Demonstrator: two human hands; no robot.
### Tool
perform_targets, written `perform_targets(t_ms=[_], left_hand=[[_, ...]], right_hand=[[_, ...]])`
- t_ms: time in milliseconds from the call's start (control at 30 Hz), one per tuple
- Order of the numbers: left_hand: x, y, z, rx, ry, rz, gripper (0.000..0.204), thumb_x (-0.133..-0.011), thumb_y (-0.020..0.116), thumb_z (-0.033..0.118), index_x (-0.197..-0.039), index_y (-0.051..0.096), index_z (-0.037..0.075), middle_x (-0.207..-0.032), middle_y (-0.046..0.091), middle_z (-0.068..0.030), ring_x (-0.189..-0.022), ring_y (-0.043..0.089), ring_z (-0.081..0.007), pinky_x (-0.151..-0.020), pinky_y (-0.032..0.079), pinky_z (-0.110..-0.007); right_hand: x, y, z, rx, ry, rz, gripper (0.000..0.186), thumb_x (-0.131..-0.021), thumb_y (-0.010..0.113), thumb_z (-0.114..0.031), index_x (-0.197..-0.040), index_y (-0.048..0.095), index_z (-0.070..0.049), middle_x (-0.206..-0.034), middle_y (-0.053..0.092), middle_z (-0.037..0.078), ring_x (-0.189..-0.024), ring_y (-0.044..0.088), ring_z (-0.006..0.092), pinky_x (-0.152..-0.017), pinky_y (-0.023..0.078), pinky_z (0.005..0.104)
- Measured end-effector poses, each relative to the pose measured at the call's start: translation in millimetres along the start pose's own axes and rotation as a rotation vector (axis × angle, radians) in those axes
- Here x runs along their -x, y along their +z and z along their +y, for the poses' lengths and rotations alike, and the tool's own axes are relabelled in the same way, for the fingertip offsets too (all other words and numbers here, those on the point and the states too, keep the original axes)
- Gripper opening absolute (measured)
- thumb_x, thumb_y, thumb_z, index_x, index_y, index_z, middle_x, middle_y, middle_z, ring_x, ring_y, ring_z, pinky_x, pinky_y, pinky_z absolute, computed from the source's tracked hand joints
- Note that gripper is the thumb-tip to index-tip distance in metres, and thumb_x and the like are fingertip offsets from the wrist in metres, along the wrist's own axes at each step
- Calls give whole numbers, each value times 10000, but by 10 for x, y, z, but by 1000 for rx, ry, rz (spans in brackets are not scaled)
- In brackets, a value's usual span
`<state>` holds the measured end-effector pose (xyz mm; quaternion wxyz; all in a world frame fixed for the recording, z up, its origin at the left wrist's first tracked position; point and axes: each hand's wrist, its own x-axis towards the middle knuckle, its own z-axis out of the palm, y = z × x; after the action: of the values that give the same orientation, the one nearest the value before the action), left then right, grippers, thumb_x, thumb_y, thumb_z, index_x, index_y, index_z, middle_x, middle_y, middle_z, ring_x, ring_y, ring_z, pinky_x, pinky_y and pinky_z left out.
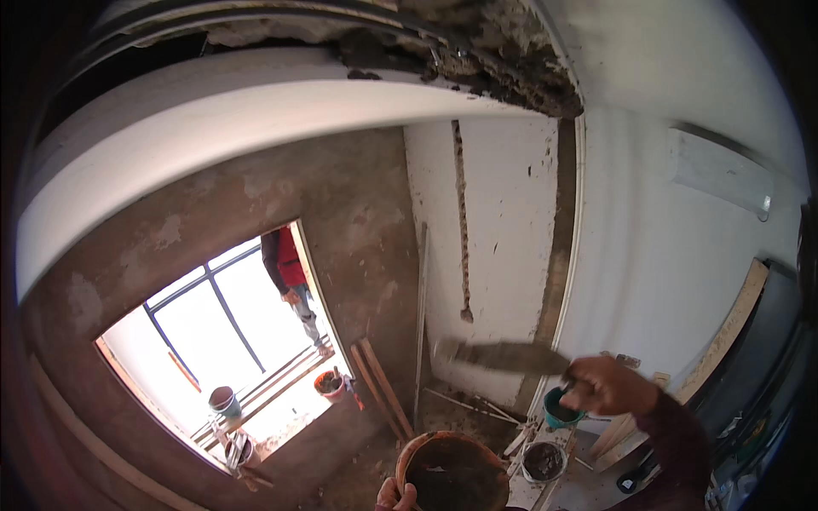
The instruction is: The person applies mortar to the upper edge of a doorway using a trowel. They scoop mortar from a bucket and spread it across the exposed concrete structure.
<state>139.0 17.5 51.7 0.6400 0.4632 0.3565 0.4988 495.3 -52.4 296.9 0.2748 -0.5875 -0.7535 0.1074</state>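
Note:
My right hand [610,385] grips a trowel [503,356] at the right of the view, its mortar-coated blade raised and pointing left, slightly blurred. Below it, near the lower edge, my left hand [394,494] holds the orange rim of a round bucket [452,468] with dark mortar inside. Just beyond the trowel hand a teal bucket [562,413] and a pale bucket of grey mix [544,462] stand on planks.
A person [290,281] in red stands beyond a window opening, with buckets [328,385] on its sill. Boards [383,392] lean on the plastered wall. A broken ceiling edge [460,60] runs overhead; an air conditioner [720,170] hangs right, above propped planks [733,324].

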Motion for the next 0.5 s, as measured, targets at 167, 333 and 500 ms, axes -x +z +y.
perform_targets(t_ms=[167,333,500], left_hand=[[92,-104,254,10,-46,-31,118,-1008,585,205,-1025,554,93,-874,573,16,-750,505,-93,-657,433,-272],[111,82,445,70,-72,-98,144,-1005,587,214,-1028,554,75,-898,602,-4,-770,532,-101,-687,461,-286],[183,46,327,92,-79,-111,183,-999,598,216,-1081,564,56,-950,627,-29,-820,569,-126,-713,481,-302]], right_hand=[[-119,-769,-822,210,35,377,286,-885,668,-245,-971,613,22,-641,526,95,-526,538,204,-526,430,346],[20,-1350,-1296,537,-49,613,311,-877,657,-207,-1049,600,46,-609,450,75,-510,448,173,-528,378,328],[-48,-1597,-1541,651,-167,657,287,-913,641,-199,-1090,603,23,-665,485,93,-580,477,230,-605,405,341]])
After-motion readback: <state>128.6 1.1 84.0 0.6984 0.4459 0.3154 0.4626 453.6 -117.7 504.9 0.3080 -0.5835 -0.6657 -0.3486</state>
